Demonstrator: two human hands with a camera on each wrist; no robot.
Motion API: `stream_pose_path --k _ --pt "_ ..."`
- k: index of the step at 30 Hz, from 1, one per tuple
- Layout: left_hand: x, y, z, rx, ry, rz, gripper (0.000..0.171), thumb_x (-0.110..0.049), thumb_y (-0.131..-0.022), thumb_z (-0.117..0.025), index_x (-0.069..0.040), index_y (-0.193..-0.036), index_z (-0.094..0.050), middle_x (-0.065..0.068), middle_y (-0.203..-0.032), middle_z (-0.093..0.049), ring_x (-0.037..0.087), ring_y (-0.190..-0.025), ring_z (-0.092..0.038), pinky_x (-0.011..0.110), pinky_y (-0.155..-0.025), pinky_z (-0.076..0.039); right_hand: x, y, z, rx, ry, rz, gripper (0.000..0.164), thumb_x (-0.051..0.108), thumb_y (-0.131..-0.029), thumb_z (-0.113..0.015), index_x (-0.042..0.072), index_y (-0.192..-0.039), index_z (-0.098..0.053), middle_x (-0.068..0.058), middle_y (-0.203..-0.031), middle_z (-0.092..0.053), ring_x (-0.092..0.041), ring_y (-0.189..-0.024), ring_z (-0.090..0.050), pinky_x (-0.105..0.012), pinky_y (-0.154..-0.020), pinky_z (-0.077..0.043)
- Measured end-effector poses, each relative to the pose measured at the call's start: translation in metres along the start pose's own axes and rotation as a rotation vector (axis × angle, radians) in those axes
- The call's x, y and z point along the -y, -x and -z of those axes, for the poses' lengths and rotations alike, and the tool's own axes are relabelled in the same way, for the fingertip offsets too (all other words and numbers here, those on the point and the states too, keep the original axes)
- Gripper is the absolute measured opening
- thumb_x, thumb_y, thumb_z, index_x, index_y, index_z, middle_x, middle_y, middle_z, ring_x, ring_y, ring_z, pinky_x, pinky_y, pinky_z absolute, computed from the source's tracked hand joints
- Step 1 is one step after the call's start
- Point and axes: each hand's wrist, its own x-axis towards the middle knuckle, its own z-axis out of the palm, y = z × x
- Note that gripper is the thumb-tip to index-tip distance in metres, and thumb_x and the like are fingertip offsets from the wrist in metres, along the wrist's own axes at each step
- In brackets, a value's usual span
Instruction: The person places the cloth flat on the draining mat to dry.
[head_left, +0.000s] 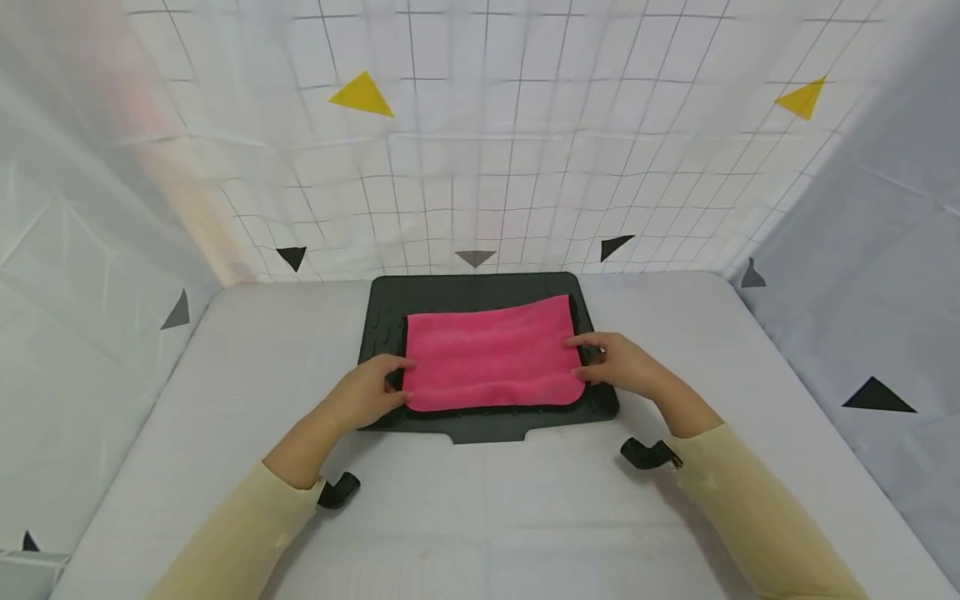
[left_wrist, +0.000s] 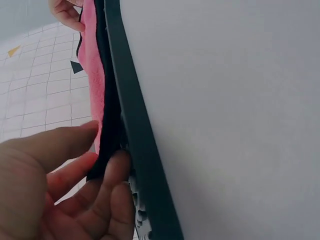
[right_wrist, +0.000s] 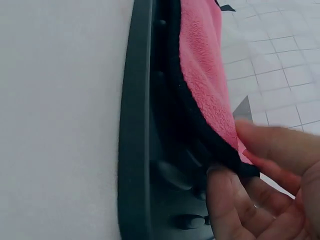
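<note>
A pink fleecy cloth (head_left: 491, 354) with a dark edging lies spread over a black tray (head_left: 465, 292) with raised bumps. My left hand (head_left: 367, 390) pinches the cloth's left edge between thumb and fingers. At the opposite edge, my right hand (head_left: 618, 362) pinches the cloth in the same way. In the left wrist view, the left fingertips (left_wrist: 117, 167) are beneath the cloth's dark border, close over the tray. The right wrist view shows the cloth corner (right_wrist: 220, 125) between the thumb and fingers, raised above the tray's bumps (right_wrist: 172, 175).
The tray rests on a white table (head_left: 487, 508), its short front tab facing me. White sheeting with a grid (head_left: 510, 167) hangs behind, carrying yellow and black triangles. Black bent pieces (head_left: 340, 491) stick out at both sleeve cuffs.
</note>
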Motion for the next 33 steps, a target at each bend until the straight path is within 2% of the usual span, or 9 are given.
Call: stream_pose_path --k 3,6,9,15,22,23,26,29,33 --pt "0.0 0.0 0.0 -0.005 -0.001 -0.016 0.056 -0.017 -0.091 -0.075 -0.004 -0.141 -0.054 0.012 -0.129 -0.059 0.011 -0.074 -0.061 0.027 -0.064 -0.052 0.002 0.003 0.0 0.021 -0.028 0.002 0.063 0.018 -0.086 -0.081 0.014 -0.143 -0.055 -0.011 -0.083 -0.06 -0.014 -0.055 -0.046 -0.026 -0.053 -0.039" --pt "0.0 0.0 -0.001 -0.017 -0.009 -0.029 0.056 -0.016 -0.091 -0.075 -0.004 -0.142 -0.054 0.013 -0.131 -0.058 0.01 -0.072 -0.06 0.027 -0.064 -0.052 0.003 0.004 -0.001 0.039 -0.026 0.017 0.07 0.018 -0.085 -0.081 0.013 -0.147 -0.05 -0.003 -0.057 -0.046 -0.013 -0.055 -0.042 -0.026 -0.052 -0.037" --pt "0.0 0.001 -0.001 -0.024 -0.013 -0.049 0.056 -0.013 -0.091 -0.075 -0.002 -0.141 -0.053 0.015 -0.131 -0.058 0.011 -0.071 -0.06 0.028 -0.064 -0.052 0.003 0.004 -0.002 0.043 -0.016 0.035 0.072 0.016 -0.085 -0.081 0.011 -0.149 -0.047 0.001 -0.057 -0.045 -0.013 -0.057 -0.044 -0.026 -0.053 -0.038" --pt "0.0 0.003 -0.001 -0.008 -0.039 -0.024 0.058 -0.011 -0.089 -0.076 -0.005 -0.142 -0.053 0.013 -0.134 -0.056 0.011 -0.073 -0.057 0.028 -0.064 -0.051 0.002 0.005 -0.005 0.068 -0.002 0.024 0.074 0.015 -0.084 -0.082 0.012 -0.15 -0.047 -0.003 -0.061 -0.05 -0.017 -0.059 -0.048 -0.028 -0.053 -0.04" --pt "-0.001 0.006 -0.005 0.049 -0.092 -0.026 0.06 -0.011 -0.089 -0.077 -0.004 -0.143 -0.052 0.014 -0.136 -0.052 0.012 -0.075 -0.055 0.026 -0.065 -0.05 0.005 0.01 -0.008 0.102 0.098 0.007 0.076 0.016 -0.084 -0.082 0.014 -0.151 -0.046 -0.004 -0.066 -0.058 -0.019 -0.059 -0.056 -0.031 -0.056 -0.047" --pt "-0.002 0.006 -0.005 0.049 -0.09 -0.022 0.06 -0.012 -0.089 -0.077 -0.005 -0.143 -0.052 0.013 -0.136 -0.051 0.012 -0.076 -0.055 0.027 -0.066 -0.05 0.006 0.01 -0.006 0.105 0.106 0.012 0.075 0.016 -0.084 -0.081 0.013 -0.151 -0.046 -0.004 -0.069 -0.06 -0.019 -0.062 -0.058 -0.032 -0.058 -0.048" --pt "-0.003 0.006 0.001 0.054 -0.06 -0.025 0.06 -0.017 -0.093 -0.074 -0.006 -0.146 -0.048 0.013 -0.135 -0.051 0.012 -0.083 -0.059 0.027 -0.07 -0.052 0.003 0.009 0.004 0.078 0.132 0.021 0.074 0.02 -0.086 -0.081 0.014 -0.15 -0.046 -0.011 -0.1 -0.067 -0.02 -0.076 -0.065 -0.034 -0.065 -0.052" --pt "0.0 0.001 0.01 0.043 -0.001 -0.022 0.06 -0.02 -0.096 -0.069 -0.006 -0.149 -0.044 0.012 -0.131 -0.055 0.015 -0.089 -0.062 0.029 -0.072 -0.053 0.0 0.006 0.017 0.021 0.129 0.029 0.069 0.025 -0.09 -0.077 0.013 -0.15 -0.046 -0.016 -0.128 -0.06 -0.021 -0.09 -0.066 -0.036 -0.074 -0.053" --pt "0.008 -0.01 0.021 -0.014 0.03 -0.013 0.056 -0.023 -0.1 -0.063 -0.007 -0.149 -0.043 0.012 -0.128 -0.06 0.021 -0.098 -0.063 0.036 -0.077 -0.054 -0.002 -0.002 0.03 -0.035 0.053 0.046 0.06 0.024 -0.097 -0.069 0.007 -0.149 -0.044 -0.021 -0.131 -0.058 -0.028 -0.096 -0.068 -0.04 -0.082 -0.056"
